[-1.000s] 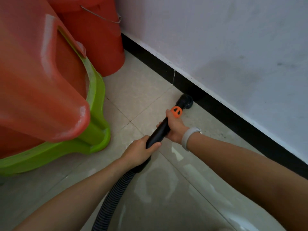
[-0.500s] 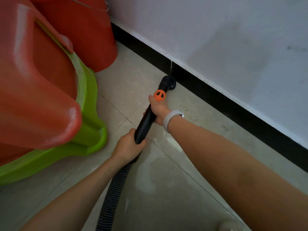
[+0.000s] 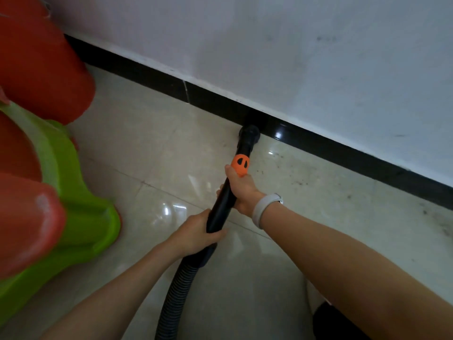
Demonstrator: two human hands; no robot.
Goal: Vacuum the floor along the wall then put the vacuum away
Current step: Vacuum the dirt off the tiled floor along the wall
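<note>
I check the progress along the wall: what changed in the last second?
The nozzle slid along the baseboard, away from the red bins, past the seam there. Unchanged: the left hand and right hand grip the tube.

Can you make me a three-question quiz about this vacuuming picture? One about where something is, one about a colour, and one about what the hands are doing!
1. Where is the vacuum nozzle?
A. Against the black baseboard
B. Under the green plastic piece
C. Lifted high off the floor

2. What colour is the ring on the vacuum tube?
A. Blue
B. Orange
C. White

3. What are the hands doing?
A. Both hang free
B. Only one holds the tube
C. Both grip the tube

Answers:
1 A, the nozzle tip meets the baseboard at the floor edge.
2 B, the ring sits bright orange just above the right hand.
3 C, the right hand and the left hand each wrap round the tube.
</note>
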